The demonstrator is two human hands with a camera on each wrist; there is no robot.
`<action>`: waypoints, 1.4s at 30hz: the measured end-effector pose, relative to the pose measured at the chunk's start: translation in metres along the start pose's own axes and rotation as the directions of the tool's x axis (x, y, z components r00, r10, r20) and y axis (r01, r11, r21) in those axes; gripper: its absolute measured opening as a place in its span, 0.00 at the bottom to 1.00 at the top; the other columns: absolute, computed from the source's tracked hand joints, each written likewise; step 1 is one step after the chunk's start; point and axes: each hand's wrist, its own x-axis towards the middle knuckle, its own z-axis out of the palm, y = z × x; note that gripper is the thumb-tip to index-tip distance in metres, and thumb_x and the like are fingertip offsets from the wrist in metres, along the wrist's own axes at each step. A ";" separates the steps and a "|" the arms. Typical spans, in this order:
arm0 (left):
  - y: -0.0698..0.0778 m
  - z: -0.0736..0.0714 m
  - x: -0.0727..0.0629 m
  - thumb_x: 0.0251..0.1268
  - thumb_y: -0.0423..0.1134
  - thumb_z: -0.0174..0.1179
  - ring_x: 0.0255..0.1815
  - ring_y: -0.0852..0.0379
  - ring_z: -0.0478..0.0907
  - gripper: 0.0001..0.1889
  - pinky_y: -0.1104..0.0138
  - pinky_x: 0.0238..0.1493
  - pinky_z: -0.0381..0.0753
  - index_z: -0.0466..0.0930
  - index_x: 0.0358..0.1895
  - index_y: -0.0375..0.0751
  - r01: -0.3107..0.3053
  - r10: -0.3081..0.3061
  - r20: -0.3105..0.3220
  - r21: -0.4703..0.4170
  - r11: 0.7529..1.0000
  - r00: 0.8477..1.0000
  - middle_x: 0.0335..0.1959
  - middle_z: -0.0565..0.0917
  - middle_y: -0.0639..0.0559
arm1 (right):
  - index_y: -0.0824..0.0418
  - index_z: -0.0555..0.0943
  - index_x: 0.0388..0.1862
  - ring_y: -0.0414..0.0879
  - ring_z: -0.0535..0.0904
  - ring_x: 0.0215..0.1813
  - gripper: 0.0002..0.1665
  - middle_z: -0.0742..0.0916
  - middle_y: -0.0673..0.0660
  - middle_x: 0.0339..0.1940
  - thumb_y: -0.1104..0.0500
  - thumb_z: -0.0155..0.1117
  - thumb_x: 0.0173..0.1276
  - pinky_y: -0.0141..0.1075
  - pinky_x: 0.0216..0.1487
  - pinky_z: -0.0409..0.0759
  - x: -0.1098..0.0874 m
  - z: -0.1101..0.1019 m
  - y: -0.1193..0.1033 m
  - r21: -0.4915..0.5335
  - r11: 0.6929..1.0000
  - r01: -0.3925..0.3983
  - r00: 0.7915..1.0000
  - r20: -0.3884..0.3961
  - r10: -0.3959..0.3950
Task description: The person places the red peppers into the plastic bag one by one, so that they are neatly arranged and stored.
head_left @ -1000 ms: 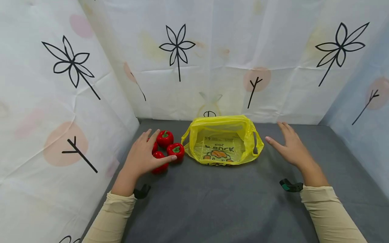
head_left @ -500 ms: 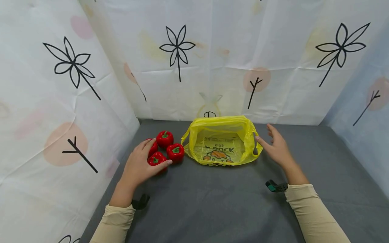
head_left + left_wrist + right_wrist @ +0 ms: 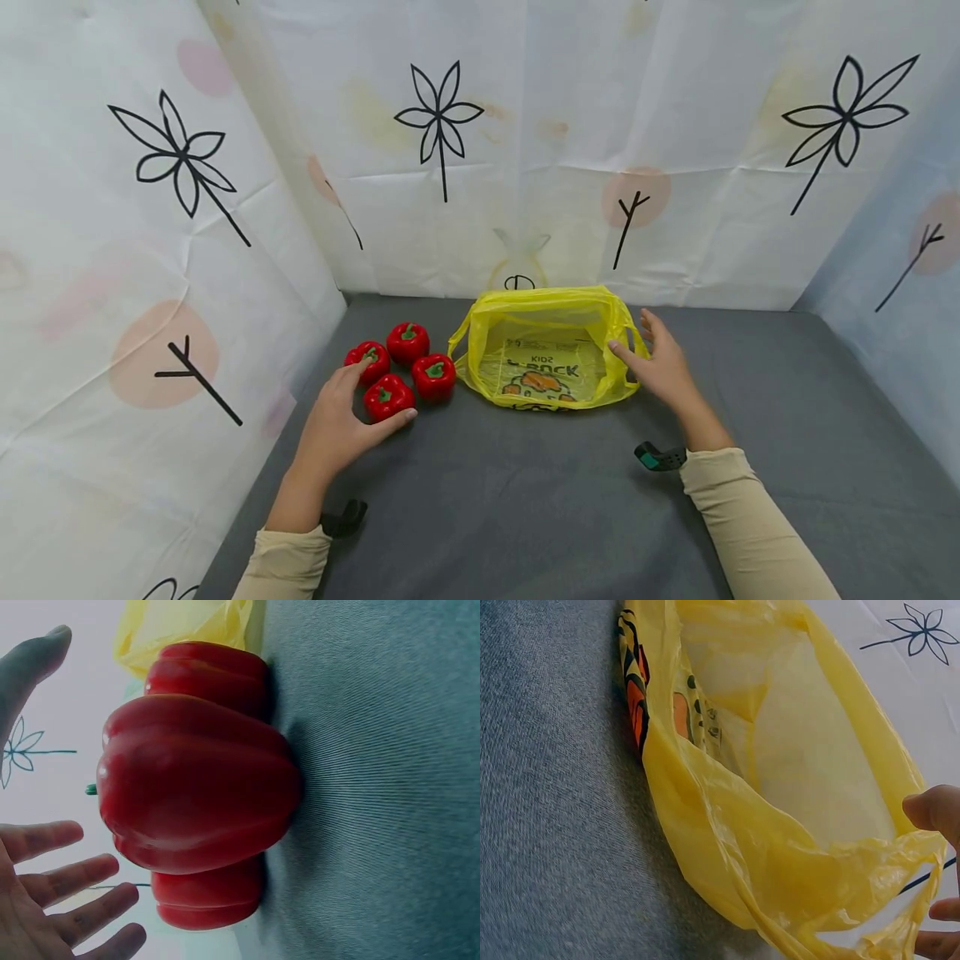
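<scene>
Several red bell peppers stand grouped on the grey cloth at the left in the head view. My left hand (image 3: 337,429) is spread beside the front pepper (image 3: 388,400), thumb on its near side and fingers toward the left pepper (image 3: 366,357). In the left wrist view the hand is apart from the large pepper (image 3: 195,784), its thumb and fingers extended. A yellow plastic bag (image 3: 555,297) lies with its mouth open toward me. At its right rim is my right hand (image 3: 666,371), with the thumb (image 3: 934,810) over the rim beside the handle loop and the fingers outside, loosely extended.
Behind the bag rises a white backdrop (image 3: 540,208) with flower drawings, and it continues along both sides. Grey cloth (image 3: 510,500) covers the surface in front of the bag. The back pepper (image 3: 408,342) and right pepper (image 3: 434,377) sit close to the bag's left handle.
My right hand has moved left to the bag's right rim. My left hand has drawn back toward me and lower, showing more of the peppers. Bag and peppers stay in place.
</scene>
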 end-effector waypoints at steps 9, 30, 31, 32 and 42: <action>-0.002 0.006 -0.005 0.51 0.72 0.76 0.76 0.37 0.70 0.57 0.33 0.67 0.77 0.67 0.80 0.44 0.055 -0.055 0.027 -0.003 0.998 0.998 0.77 0.71 0.41 | 0.64 0.45 0.89 0.74 0.56 0.84 0.59 0.59 0.74 0.86 0.40 0.65 0.77 0.72 0.78 0.61 0.005 0.009 -0.001 -0.010 1.000 -0.016 1.000 0.006 0.016; -0.013 0.013 -0.012 0.52 0.58 0.82 0.63 0.39 0.80 0.51 0.42 0.59 0.87 0.70 0.77 0.39 0.084 -0.083 0.042 -0.042 0.996 0.996 0.70 0.77 0.40 | 0.67 0.52 0.87 0.74 0.73 0.71 0.52 0.70 0.76 0.77 0.53 0.69 0.76 0.67 0.65 0.77 0.007 0.022 0.002 -0.020 1.000 0.010 1.000 0.002 -0.010; -0.014 0.013 -0.013 0.53 0.57 0.83 0.63 0.38 0.81 0.50 0.42 0.59 0.87 0.70 0.76 0.39 0.086 -0.084 0.044 -0.045 0.995 0.996 0.70 0.77 0.39 | 0.68 0.52 0.86 0.74 0.73 0.71 0.52 0.70 0.77 0.77 0.54 0.69 0.76 0.67 0.65 0.77 0.007 0.022 0.002 -0.021 1.000 0.012 1.000 0.003 -0.012; -0.014 0.013 -0.013 0.53 0.56 0.82 0.63 0.38 0.81 0.50 0.42 0.59 0.87 0.70 0.76 0.38 0.085 -0.083 0.046 -0.049 0.995 0.996 0.69 0.77 0.39 | 0.68 0.52 0.86 0.74 0.73 0.71 0.51 0.70 0.77 0.77 0.54 0.68 0.76 0.67 0.66 0.77 0.006 0.022 0.002 -0.023 1.000 0.013 1.000 0.004 -0.013; -0.017 0.017 -0.012 0.59 0.48 0.81 0.60 0.40 0.83 0.42 0.44 0.59 0.87 0.72 0.73 0.35 0.069 -0.066 0.038 -0.097 0.993 0.997 0.66 0.81 0.38 | 0.70 0.54 0.85 0.74 0.72 0.72 0.48 0.71 0.78 0.77 0.58 0.67 0.76 0.67 0.69 0.74 0.007 0.023 0.003 -0.022 0.999 0.028 1.000 -0.008 -0.028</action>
